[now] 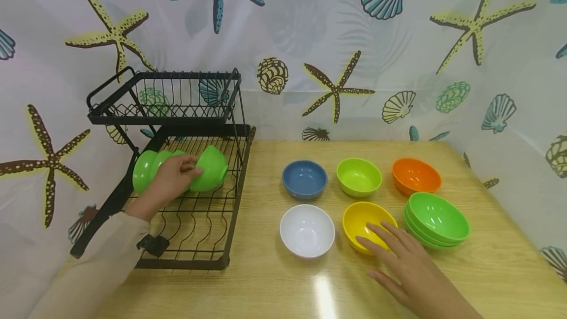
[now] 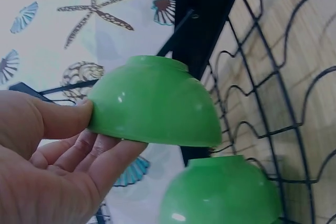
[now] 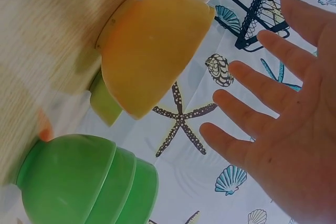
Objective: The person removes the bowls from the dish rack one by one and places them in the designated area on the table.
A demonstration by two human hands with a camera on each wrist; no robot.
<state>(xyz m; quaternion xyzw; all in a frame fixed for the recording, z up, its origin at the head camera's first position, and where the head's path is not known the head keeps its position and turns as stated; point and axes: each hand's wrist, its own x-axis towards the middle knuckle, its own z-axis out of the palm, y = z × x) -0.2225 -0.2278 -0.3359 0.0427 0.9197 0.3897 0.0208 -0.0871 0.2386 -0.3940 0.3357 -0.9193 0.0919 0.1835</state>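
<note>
In the head view my left hand [image 1: 170,178] is over the lower tier of the black dish rack [image 1: 239,196], pinching a green bowl [image 1: 211,169] by its rim. The left wrist view shows the thumb on the outside of this bowl [image 2: 155,103] and the fingers under its rim. More green bowls [image 1: 143,171] stand on edge in the rack, partly hidden by the hand. My right hand [image 1: 407,267], fingers spread, hovers near the yellow bowl [image 1: 356,215]. The right wrist view shows a gap between its fingers and that bowl [image 3: 152,51].
Right of the yellow bowl is a stack of green bowls [image 1: 438,218]. A white bowl [image 1: 307,231] sits to its left. Behind stand a blue bowl [image 1: 304,179], a lime bowl [image 1: 359,177] and an orange bowl [image 1: 415,176]. The rack's upper tier [image 1: 164,121] overhangs at the back.
</note>
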